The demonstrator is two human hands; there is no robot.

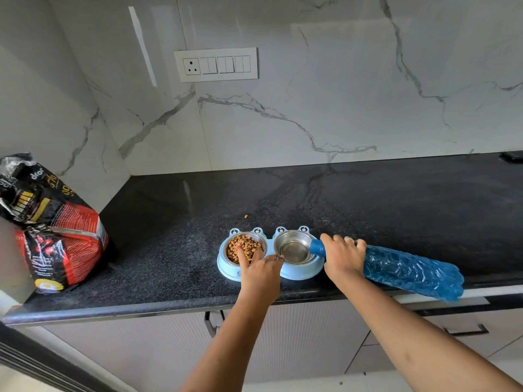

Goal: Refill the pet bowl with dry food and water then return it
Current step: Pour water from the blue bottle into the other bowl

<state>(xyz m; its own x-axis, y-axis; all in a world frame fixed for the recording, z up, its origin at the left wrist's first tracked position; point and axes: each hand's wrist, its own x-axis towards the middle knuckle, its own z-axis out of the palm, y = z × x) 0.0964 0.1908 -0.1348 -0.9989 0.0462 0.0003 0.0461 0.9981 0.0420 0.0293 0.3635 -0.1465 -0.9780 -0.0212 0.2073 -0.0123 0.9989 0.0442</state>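
A light blue double pet bowl (pixel 226 268) stands on the black counter near its front edge. Its left steel cup (pixel 245 248) holds brown kibble. Its right steel cup (pixel 294 248) has a little water in the bottom. My left hand (pixel 261 271) rests on the bowl's front rim, fingers apart, forefinger pointing into the kibble. My right hand (pixel 341 257) grips the neck of a blue plastic water bottle (pixel 407 270). The bottle is tipped almost flat, its mouth over the right cup's rim.
A red and black dry food bag (pixel 53 222) stands open at the counter's left end, by the wall corner. One loose kibble (pixel 246 216) lies behind the bowl. A switch panel (pixel 216 64) is on the marble wall. Cabinet handles (pixel 210 321) hang below the counter edge.
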